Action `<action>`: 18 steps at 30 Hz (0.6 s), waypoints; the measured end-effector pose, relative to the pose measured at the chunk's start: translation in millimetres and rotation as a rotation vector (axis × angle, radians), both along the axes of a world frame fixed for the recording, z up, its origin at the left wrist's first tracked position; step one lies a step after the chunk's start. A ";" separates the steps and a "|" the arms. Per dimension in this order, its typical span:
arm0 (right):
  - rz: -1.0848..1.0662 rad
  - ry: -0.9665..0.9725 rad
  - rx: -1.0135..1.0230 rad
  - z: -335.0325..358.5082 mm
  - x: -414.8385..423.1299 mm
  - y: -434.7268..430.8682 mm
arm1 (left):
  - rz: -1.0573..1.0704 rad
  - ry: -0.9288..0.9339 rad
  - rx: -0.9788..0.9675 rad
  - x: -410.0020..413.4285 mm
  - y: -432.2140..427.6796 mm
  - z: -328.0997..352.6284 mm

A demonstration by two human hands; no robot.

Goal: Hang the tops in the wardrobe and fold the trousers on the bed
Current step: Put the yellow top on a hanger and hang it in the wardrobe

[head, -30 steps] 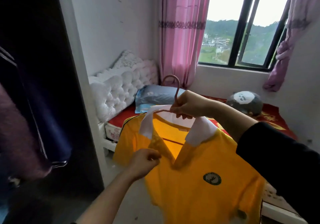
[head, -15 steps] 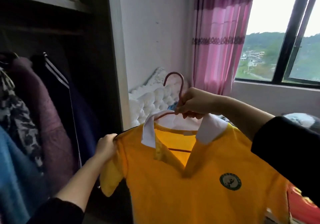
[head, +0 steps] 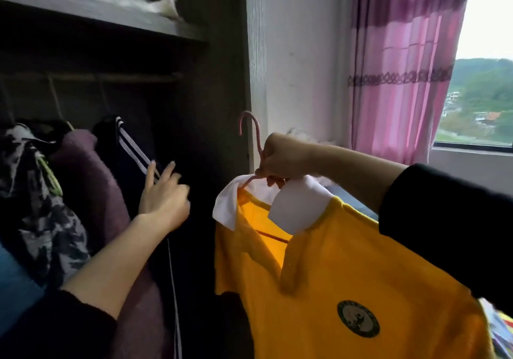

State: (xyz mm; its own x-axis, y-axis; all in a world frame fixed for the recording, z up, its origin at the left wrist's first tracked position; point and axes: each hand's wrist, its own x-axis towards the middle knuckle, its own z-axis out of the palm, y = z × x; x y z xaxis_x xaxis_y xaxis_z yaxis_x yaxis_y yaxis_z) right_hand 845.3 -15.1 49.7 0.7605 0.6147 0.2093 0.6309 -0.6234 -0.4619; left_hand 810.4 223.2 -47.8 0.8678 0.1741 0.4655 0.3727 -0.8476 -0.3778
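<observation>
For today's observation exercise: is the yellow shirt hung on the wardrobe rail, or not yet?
Not yet hung. The right hand holds the shirt by its hanger; the hook is free, below the rail.

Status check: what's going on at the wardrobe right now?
Right hand grips hanger with yellow shirt. Left hand open at dark jacket. Shirt not yet on rail.

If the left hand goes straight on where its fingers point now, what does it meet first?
Probably the dark jacket with white stripes hanging in the wardrobe; the left hand points straight fingers up at its shoulder. Depth is unclear, so they may already touch it.
</observation>
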 end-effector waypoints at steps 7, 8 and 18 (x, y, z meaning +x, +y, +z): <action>0.063 -0.161 0.109 25.6 54.0 96.5 | 0.016 -0.232 -0.217 13.9 57.3 59.7; 0.075 -0.169 0.117 28.8 61.0 110.0 | 0.018 -0.256 -0.258 16.9 63.4 65.6; 0.171 -0.046 0.308 63.2 121.7 224.0 | 0.166 -0.352 -0.243 42.2 129.3 126.9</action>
